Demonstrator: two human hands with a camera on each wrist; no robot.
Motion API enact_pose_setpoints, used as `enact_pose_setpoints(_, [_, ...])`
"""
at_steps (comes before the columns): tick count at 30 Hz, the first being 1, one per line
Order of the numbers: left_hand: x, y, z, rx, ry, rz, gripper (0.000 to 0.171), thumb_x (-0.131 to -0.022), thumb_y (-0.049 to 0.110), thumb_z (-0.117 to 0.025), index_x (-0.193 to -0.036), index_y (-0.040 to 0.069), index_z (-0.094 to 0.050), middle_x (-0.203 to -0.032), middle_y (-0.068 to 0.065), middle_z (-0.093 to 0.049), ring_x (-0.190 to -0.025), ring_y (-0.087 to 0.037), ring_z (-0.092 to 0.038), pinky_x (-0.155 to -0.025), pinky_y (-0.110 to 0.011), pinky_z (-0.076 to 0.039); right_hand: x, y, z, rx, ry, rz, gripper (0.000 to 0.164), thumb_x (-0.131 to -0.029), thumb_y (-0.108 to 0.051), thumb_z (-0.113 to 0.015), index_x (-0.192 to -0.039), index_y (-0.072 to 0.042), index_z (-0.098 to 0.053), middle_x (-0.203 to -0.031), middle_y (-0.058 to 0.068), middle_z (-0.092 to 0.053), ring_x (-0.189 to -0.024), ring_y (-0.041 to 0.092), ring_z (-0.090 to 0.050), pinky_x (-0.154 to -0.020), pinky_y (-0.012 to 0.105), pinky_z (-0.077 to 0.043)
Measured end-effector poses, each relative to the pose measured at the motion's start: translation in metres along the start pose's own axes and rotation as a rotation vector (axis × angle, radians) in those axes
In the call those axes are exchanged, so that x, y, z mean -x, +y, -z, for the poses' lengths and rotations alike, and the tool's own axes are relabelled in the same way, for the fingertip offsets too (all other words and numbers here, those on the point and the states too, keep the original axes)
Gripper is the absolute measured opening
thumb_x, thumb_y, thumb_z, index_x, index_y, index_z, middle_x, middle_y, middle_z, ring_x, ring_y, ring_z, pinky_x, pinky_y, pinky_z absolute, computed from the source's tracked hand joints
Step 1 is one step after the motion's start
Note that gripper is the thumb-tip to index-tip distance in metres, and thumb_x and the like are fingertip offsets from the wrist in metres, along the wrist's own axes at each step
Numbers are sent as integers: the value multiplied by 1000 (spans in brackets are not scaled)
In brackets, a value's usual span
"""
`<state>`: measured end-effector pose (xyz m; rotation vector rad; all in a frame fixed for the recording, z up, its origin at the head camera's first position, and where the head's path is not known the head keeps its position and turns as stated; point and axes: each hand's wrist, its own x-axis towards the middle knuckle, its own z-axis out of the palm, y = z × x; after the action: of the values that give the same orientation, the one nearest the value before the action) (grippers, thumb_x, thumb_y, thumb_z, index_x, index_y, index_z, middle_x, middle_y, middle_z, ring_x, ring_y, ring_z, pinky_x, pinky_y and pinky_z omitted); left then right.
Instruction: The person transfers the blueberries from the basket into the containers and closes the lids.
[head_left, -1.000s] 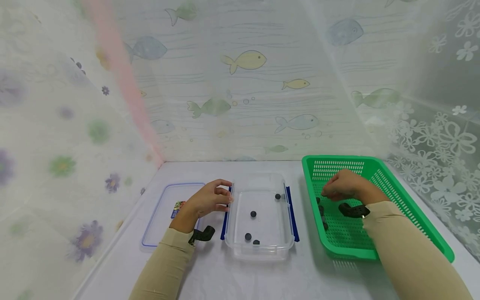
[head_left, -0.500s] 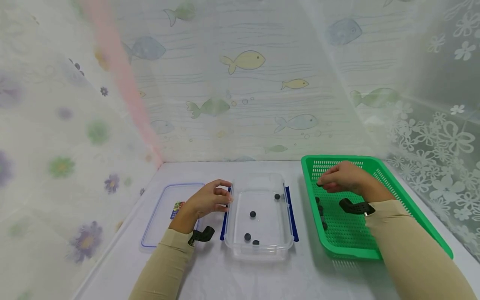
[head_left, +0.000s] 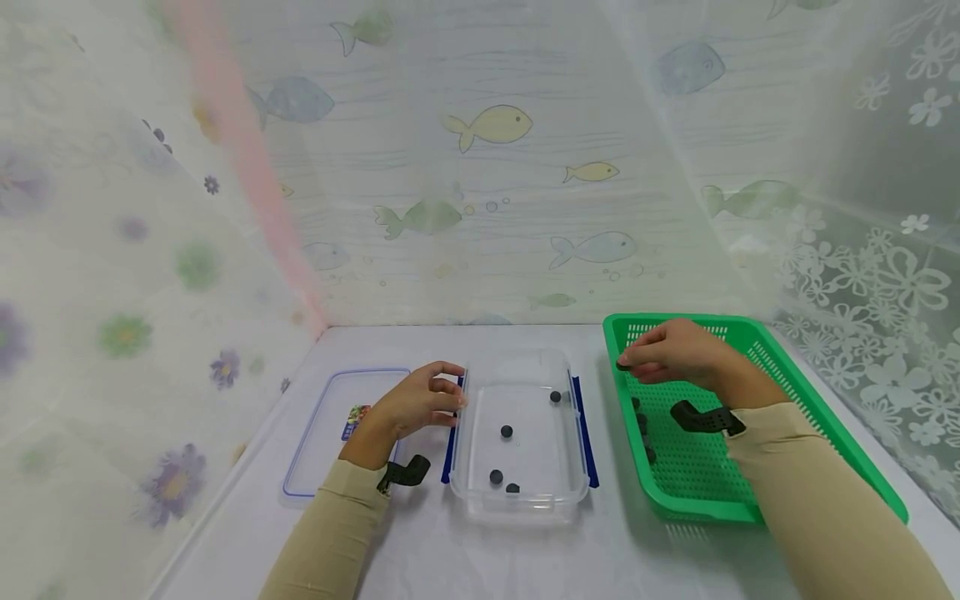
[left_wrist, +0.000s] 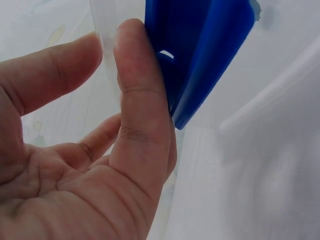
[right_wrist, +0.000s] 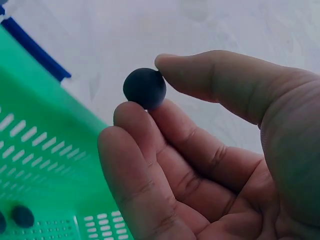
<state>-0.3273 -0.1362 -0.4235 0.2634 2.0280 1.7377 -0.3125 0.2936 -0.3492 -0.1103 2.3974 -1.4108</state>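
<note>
In the head view my left hand (head_left: 416,404) is at the left wall of a clear plastic food container (head_left: 551,454) with blue side clips. The left wrist view shows the thumb (left_wrist: 80,62) on one face of the clear wall and fingers on the other, beside a blue clip (left_wrist: 200,50). Several small dark balls (head_left: 507,432) lie inside the container. My right hand (head_left: 678,354) pinches a small, smooth dark ball (right_wrist: 145,88) between thumb and fingertips. It is over the left rim of a green plastic basket (head_left: 697,510), which has more dark balls (head_left: 650,455) along its left side.
A clear lid (head_left: 315,433) with a blue seal and a colourful label lies left of the container. White cloth (head_left: 600,558) covers the table. Patterned curtains (head_left: 495,250) stand close behind and at both sides.
My right hand has risen from the basket floor with a dark ball in its fingers and moved left to the basket's rim. The left hand has stayed at the container wall.
</note>
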Motion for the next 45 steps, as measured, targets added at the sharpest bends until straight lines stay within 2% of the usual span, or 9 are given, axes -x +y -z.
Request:
enact_pose_setpoints(9, [0, 0, 1, -5, -1, -6, 67, -95, 3, -72, -153, 4, -39, -107, -11, -61, -95, -23, -66, -82, -38, -65, 0, -21, -20, 23, -33, 44, 41, -90, -29, -81, -118, 0, -74, -108, 9, -77, -99, 23, -74, -92, 41, -62])
enact_pose_setpoints(18, [1, 0, -2, -6, 5, 3, 67, -95, 3, -72, -153, 3, -39, -106, -11, -62, -103, -33, -65, -82, -37, -65, -5, -34, -47, 47, -94, 97, 31, -91, -25, -80, -112, -2, -77, -111, 16, -76, -95, 24, -74, -89, 41, -64])
enact_pose_setpoints(28, [0, 0, -1, -13, 7, -1, 65, -96, 3, -71, -153, 3, -39, -108, -12, -61, -104, -34, -66, -82, -37, -65, -12, -45, -76, 84, -105, 78, 27, -89, -26, -82, -105, -5, -79, -95, 9, -78, -92, 29, -74, -83, 40, -65])
enact_pose_setpoints(38, [-1, 1, -1, -12, -1, -3, 66, -95, 3, -71, -153, 3, -39, -107, -11, -61, -96, -24, -66, -83, -37, -65, -16, -44, -82, 65, -104, 73, 27, -89, -27, -82, -105, -5, -78, -96, 9, -78, -88, 25, -73, -81, 38, -65])
enact_pose_setpoints(45, [-1, 0, 0, -7, -1, 10, 68, -95, 3, -72, -154, 3, -38, -108, -11, -61, -98, -25, -66, -84, -37, -64, -14, -46, -82, 42, -123, 79, 32, -90, -28, -81, -108, -1, -77, -101, 10, -79, -89, 24, -74, -84, 39, -65])
